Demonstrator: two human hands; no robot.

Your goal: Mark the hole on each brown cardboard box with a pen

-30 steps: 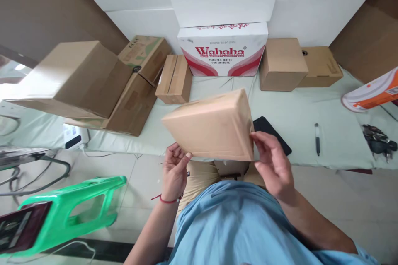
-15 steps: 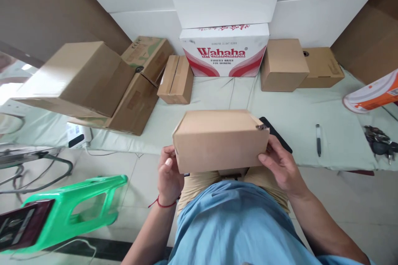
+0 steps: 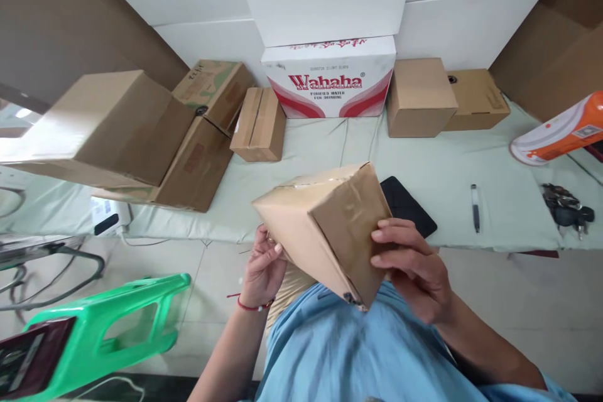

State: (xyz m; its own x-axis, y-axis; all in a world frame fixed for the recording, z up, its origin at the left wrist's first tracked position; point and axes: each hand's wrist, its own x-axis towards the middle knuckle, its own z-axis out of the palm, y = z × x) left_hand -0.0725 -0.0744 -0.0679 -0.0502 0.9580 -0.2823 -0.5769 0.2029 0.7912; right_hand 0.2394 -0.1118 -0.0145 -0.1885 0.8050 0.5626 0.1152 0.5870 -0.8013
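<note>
A brown cardboard box (image 3: 325,226) is held up in front of my body, tilted and turned, with a taped end facing right and a dark scuffed corner pointing down toward me. My left hand (image 3: 266,267), with a red string bracelet at the wrist, pinches the box's lower left edge. On the other side, my right hand (image 3: 414,264) grips the taped end, fingertips on its face and the thumb hidden. Behind the right hand, a black flat object (image 3: 409,204) lies on the green-covered table (image 3: 325,144).
Stacked cartons (image 3: 127,132) and a small taped box (image 3: 259,124) stand left. A Wahaha carton (image 3: 330,78) is at the back, two brown boxes (image 3: 421,97) right of it. Further right are a pen (image 3: 475,208), keys (image 3: 568,207) and an orange-white cylinder (image 3: 560,132). A green stool (image 3: 103,320) stands lower left.
The box has turned and tilted, its right end swinging toward me and showing the taped face. My right hand has shifted its fingers onto that face. The view has moved slightly right.
</note>
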